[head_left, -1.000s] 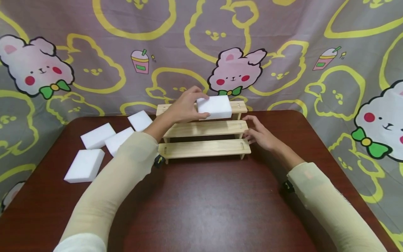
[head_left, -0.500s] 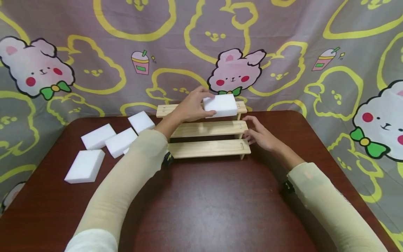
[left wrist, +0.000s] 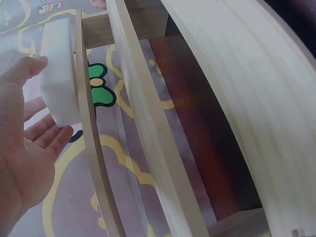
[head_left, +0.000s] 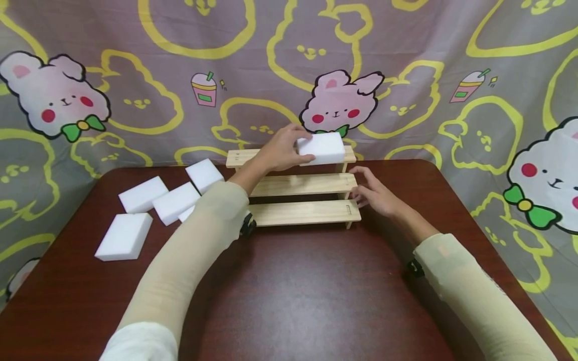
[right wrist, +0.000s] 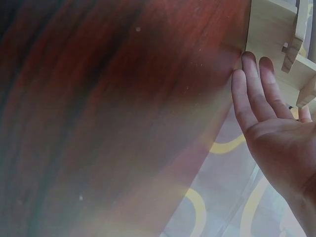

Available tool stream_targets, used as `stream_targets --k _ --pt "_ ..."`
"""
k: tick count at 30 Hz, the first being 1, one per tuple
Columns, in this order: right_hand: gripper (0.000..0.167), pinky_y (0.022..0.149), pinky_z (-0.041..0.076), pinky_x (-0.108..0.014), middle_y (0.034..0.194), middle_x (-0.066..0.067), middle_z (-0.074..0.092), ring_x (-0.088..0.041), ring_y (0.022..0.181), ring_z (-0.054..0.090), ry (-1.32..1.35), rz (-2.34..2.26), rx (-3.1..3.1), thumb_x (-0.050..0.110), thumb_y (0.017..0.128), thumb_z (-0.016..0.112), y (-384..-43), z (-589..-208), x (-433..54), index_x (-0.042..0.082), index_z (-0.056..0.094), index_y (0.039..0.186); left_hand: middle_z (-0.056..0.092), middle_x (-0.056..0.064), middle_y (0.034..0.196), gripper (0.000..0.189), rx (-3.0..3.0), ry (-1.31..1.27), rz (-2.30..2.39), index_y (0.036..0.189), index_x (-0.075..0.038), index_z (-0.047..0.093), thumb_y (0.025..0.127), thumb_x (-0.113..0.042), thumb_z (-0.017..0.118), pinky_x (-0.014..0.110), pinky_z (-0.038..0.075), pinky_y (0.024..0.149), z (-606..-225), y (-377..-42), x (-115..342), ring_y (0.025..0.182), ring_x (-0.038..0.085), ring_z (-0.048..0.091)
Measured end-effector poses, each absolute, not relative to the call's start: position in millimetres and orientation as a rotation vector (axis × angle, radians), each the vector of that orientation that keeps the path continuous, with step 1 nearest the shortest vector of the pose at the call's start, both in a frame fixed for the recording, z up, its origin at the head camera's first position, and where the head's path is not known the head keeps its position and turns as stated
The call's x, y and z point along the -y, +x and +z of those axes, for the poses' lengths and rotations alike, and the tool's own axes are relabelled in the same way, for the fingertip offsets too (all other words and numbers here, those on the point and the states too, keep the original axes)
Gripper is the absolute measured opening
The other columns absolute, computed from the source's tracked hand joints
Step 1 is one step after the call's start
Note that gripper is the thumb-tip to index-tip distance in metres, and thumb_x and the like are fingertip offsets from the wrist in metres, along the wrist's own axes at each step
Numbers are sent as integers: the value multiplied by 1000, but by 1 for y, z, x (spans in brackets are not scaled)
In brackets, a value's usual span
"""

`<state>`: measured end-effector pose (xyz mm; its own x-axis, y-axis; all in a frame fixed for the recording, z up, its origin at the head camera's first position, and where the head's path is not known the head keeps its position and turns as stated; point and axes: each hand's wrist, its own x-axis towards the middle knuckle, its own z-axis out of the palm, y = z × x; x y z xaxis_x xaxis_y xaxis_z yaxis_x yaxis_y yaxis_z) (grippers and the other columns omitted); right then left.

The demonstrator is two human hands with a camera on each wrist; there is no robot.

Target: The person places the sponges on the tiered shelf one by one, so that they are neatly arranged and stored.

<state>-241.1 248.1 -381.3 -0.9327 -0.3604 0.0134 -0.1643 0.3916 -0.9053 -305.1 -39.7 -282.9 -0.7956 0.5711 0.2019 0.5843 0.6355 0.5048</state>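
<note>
A white sponge block [head_left: 321, 148] is pinched at its left end between the thumb and fingers of my left hand [head_left: 284, 149], over the right part of the top step of a three-step wooden rack [head_left: 307, 213]. In the left wrist view the sponge block [left wrist: 60, 74] stands right at the edge of the top board, with the thumb on one side and fingers on the other. My right hand [head_left: 374, 193] is at the rack's right end. The right wrist view shows its fingers [right wrist: 256, 94] extended against the wooden side panel [right wrist: 269, 22].
Several more white sponge blocks [head_left: 124, 236] lie on the dark red-brown table [head_left: 293, 291] at the left, one partly hidden behind my left forearm. A curtain [head_left: 253, 65] printed with cartoon animals hangs close behind the rack.
My left hand has carried the sponge block a little to the right along the top step. The right hand has stayed at the rack's right end.
</note>
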Motion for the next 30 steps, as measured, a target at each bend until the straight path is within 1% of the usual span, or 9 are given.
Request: stream_targets --k 10,21,30 --pt "49 76 57 -43 94 -26 57 -24 83 59 -466 -1560 -2466 8 105 44 -241 -382 -248 6 27 150 55 18 142 58 2799 -1015 -871 137 4 63 91 -27 79 40 42 111 -287 -309 37 131 32 51" --pt "48 76 57 -44 94 -25 56 -23 84 59 -471 -1557 -2461 8 105 44 -242 -381 -248 6 26 150 53 19 145 57 2820 -999 -885 137 4 63 91 -26 80 40 42 113 -287 -310 35 133 33 50" --pt "49 77 57 -44 95 -26 57 -25 84 59 -468 -1547 -2469 8 104 44 -241 -380 -248 5 26 150 55 18 141 57 2804 -1004 -936 137 5 62 92 -25 79 39 43 110 -289 -312 34 130 31 52"
